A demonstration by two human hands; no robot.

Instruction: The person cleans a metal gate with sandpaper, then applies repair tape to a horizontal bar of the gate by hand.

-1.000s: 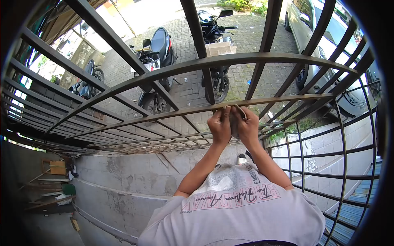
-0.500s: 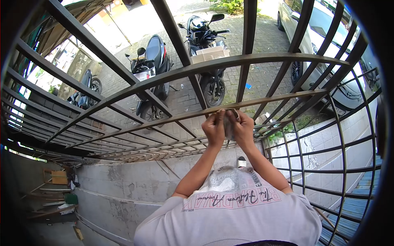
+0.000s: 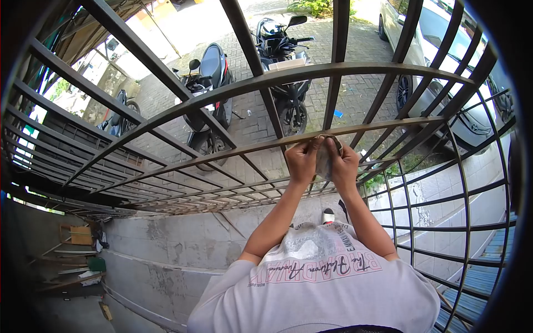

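My left hand (image 3: pixel 301 165) and my right hand (image 3: pixel 345 166) are both closed on a thin, creased grey-brown sheet (image 3: pixel 323 165), one at each side, thumbs close together at its top. Its lower part hangs between my palms. Whether it is cloth or abrasive paper I cannot tell. The sheet's upper edge is right at the lower horizontal rail (image 3: pixel 250 149) of a dark metal grille, and my fingertips overlap that rail in this view. Above it runs a second, curved rail (image 3: pixel 266 81), crossed by upright bars.
Beyond the bars stand motorcycles (image 3: pixel 212 72) and a white car (image 3: pixel 433 66) on paving. A square-mesh grille (image 3: pixel 438 191) closes the right side. Below the bars is a grey wall (image 3: pixel 172 244). Wooden scraps (image 3: pixel 78 235) lie at the lower left.
Both hands have moved slightly right and up in view with the sheet, which shows more between them. The whole view has shifted a little. Both hands keep their hold.
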